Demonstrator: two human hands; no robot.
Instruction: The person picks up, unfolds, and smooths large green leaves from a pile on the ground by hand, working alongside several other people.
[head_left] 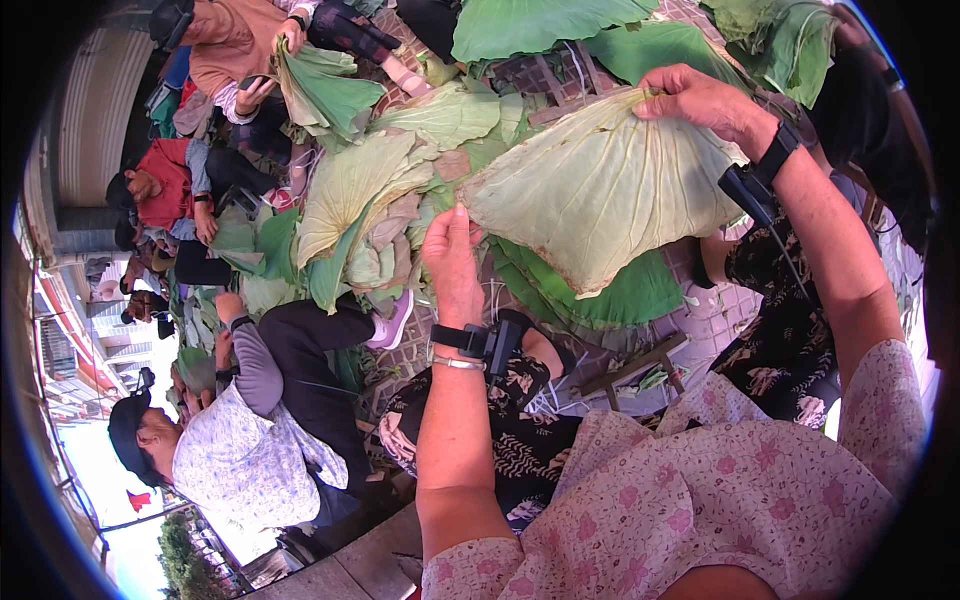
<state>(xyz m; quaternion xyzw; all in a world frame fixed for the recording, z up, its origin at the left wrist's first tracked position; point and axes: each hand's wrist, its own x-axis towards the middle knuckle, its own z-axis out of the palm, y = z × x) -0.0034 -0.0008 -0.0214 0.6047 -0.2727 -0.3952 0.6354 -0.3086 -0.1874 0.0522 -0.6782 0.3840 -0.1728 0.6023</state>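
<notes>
Held over the green leaves [640, 292], the pale leaf [610, 190] stretches sideways between both hands: the right hand [705, 100], nearer its stem point, pinches there; the left hand's [453, 265] fingers seem to grasp its left corner.

The wearer's dress, ordered about the shirt [720, 490]. The shirt is pale pink, scattered with darker pink flowers and small dark specks; its sleeves are short. Outward from its left sleeve [470, 568], below the bare left hand [455, 270], come a black wrist strap [452, 338] with a dark box [503, 345] and a slim silver-coloured band [458, 363]. Outward from its right sleeve [882, 400], below the bare right hand [700, 103], a second black strap [778, 153] carries a similar box [748, 193]. Beyond the shirt's hem: black trousers [545, 425] printed with pale flowers and leaf sprays.
</notes>
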